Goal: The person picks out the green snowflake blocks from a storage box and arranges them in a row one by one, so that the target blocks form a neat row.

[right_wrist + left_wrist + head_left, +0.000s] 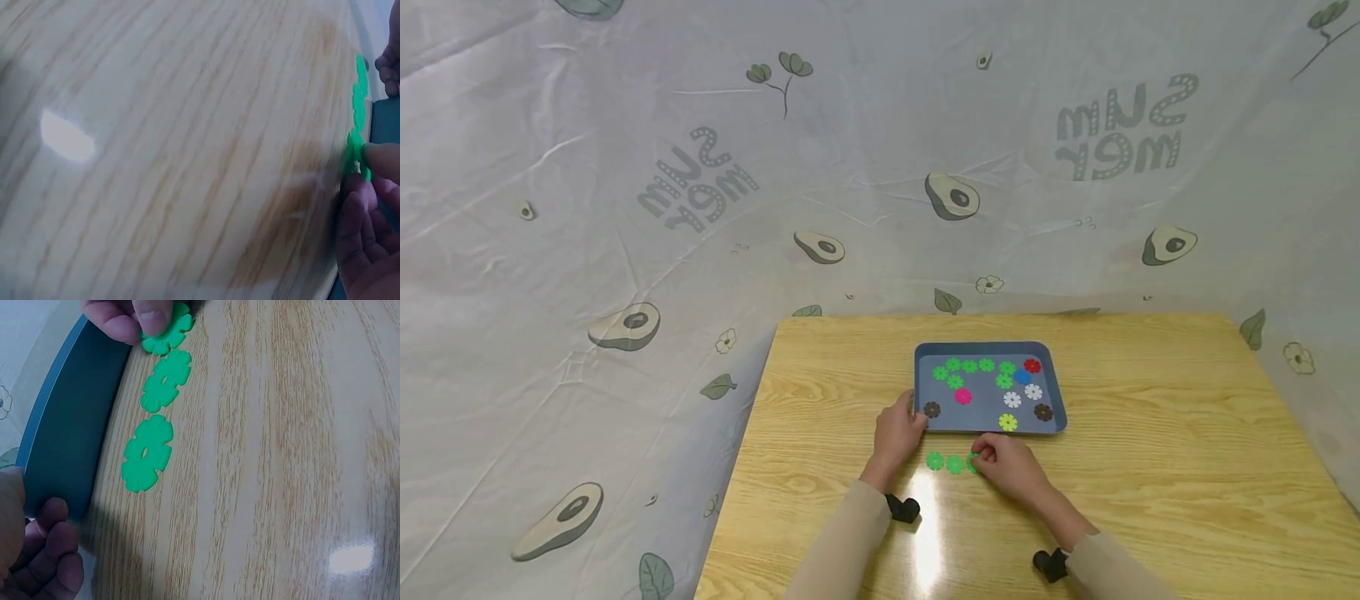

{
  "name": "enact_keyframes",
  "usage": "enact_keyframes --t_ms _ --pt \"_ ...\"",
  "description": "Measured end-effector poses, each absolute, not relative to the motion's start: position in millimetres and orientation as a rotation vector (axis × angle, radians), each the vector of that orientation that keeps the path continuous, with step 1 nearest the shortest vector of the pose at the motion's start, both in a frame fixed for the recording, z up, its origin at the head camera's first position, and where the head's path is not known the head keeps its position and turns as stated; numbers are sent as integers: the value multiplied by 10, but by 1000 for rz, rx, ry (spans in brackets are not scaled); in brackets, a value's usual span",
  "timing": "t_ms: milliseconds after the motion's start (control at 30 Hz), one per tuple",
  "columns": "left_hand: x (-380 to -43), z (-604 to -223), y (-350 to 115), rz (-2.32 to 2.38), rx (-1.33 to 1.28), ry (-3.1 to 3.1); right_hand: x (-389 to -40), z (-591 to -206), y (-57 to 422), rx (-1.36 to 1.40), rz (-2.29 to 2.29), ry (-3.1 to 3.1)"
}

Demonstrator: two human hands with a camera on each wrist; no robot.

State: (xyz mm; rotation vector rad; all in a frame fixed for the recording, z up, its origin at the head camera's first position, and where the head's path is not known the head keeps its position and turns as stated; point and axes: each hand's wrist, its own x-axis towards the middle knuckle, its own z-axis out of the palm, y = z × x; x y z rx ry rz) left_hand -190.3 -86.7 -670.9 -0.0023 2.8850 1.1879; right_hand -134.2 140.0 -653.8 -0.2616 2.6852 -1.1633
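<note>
A blue-grey tray (985,411) sits on the wooden table, its front left corner held by my left hand (897,429). In the left wrist view, the thumb and curled fingers (62,540) are at that corner. Just in front of the tray, three green notched plastic discs form a row: a left one (935,461), a middle one (954,465) and a right one (167,339). My right hand (1011,468) pinches the right disc between thumb and fingers, close beside the middle one. Part of that disc is hidden by the fingers.
Inside the tray lie several green discs (970,367), plus a pink (963,397), a red (1032,366), a blue (1022,377), a yellow (1007,422), and white and brown ones. A printed cloth (880,167) hangs behind the table (1150,450).
</note>
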Motion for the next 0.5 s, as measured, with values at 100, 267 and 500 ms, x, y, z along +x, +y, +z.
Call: enact_keyframes --t_ms 100,267,500 --pt "-1908 -6700 -869 1188 -11 2882 -1348 -6542 1381 -283 -1142 2716" --pt "-1908 -6681 -868 1194 -12 2873 -1346 -6551 1361 -306 -1086 2759" --pt "-1910 -6655 -868 1173 -25 2865 -1342 -6534 1378 -317 -1080 2753"
